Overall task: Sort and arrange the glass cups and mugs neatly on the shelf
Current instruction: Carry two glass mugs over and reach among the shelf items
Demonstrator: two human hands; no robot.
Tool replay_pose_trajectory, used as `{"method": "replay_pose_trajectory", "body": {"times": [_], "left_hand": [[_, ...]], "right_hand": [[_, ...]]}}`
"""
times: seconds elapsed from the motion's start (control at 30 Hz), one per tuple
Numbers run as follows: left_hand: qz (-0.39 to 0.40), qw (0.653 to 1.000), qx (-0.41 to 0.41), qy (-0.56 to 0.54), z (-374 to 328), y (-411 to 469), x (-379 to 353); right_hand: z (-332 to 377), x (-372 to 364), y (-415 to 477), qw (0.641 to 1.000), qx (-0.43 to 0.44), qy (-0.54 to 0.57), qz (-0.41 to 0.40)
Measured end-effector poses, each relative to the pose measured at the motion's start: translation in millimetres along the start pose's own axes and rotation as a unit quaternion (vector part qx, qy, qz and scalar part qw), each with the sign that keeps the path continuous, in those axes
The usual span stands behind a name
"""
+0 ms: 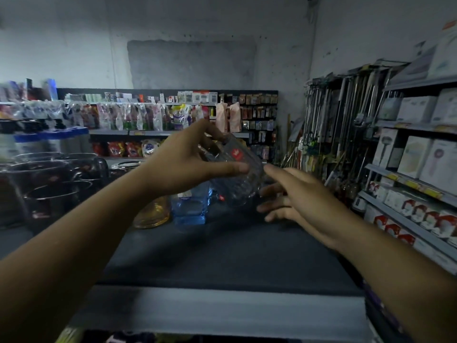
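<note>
My left hand (pixel 188 159) grips a clear ribbed glass mug (pixel 237 169) with a red sticker, holding it tilted in the air above the dark shelf top (pixel 222 256). Thumb and fingers wrap round the mug's upper part. My right hand (pixel 296 194) reaches in from the right with fingers straight, its fingertips close under and beside the mug; whether they touch it I cannot tell. A second clear glass with a red sticker (pixel 231 198) stands low behind the held mug, mostly hidden. A blue glass (pixel 190 206) and an amber glass (pixel 153 214) stand on the shelf to the left.
Dark metal pots (pixel 54 184) crowd the left side. Shelves with white boxes (pixel 415 154) and hanging utensils (pixel 346 125) line the right. The shelf's grey front edge (pixel 222 310) runs below my arms. Packaged goods fill the far wall shelves (pixel 158 120).
</note>
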State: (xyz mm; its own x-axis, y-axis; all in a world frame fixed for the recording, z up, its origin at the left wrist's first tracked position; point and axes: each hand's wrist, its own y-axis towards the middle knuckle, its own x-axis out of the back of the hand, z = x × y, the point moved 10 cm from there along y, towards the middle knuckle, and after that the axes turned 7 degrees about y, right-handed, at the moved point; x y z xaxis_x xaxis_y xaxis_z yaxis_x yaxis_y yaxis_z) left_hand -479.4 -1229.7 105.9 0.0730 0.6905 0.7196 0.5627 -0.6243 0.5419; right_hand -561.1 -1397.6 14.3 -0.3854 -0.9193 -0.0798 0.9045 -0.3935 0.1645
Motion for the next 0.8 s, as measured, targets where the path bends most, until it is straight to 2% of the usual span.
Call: {"method": "replay_pose_trajectory", "body": {"times": [0.1,0.17,0.23,0.3,0.4,0.47,0.57,0.7,0.8], "left_hand": [[-0.042,0.995,0.025,-0.09,9.6,-11.4,5.6],[-0.059,0.991,0.027,-0.117,10.8,-18.9,1.8],[-0.058,0.988,0.014,-0.143,9.4,-24.6,-3.9],[-0.023,0.993,-0.011,-0.111,8.4,-29.4,-4.7],[0.02,0.996,-0.062,0.057,19.1,-31.7,7.7],[0.027,0.985,-0.076,0.153,37.6,-29.2,12.3],[0.029,0.951,-0.141,0.272,50.2,-29.1,4.3],[-0.001,0.921,-0.216,0.323,44.7,-38.2,-5.1],[-0.01,0.919,-0.218,0.328,46.7,-39.8,-7.8]], "right_hand": [[1.5,-39.6,-9.6,0.98,-0.088,0.155,0.092],[10.5,-59.9,-12.6,0.968,-0.07,0.204,0.125],[20.0,-63.4,-10.4,0.975,-0.013,0.2,0.097],[33.2,-51.0,-11.5,0.989,0.065,0.129,0.028],[57.4,-28.3,-21.0,0.985,0.146,-0.068,-0.053],[67.9,-21.7,-23.7,0.965,0.146,-0.205,-0.08],[80.7,-26.9,-20.0,0.897,0.156,-0.405,-0.08],[65.9,-43.5,-6.3,0.854,0.13,-0.502,-0.046],[51.8,-50.8,5.2,0.831,0.12,-0.54,-0.05]]}}
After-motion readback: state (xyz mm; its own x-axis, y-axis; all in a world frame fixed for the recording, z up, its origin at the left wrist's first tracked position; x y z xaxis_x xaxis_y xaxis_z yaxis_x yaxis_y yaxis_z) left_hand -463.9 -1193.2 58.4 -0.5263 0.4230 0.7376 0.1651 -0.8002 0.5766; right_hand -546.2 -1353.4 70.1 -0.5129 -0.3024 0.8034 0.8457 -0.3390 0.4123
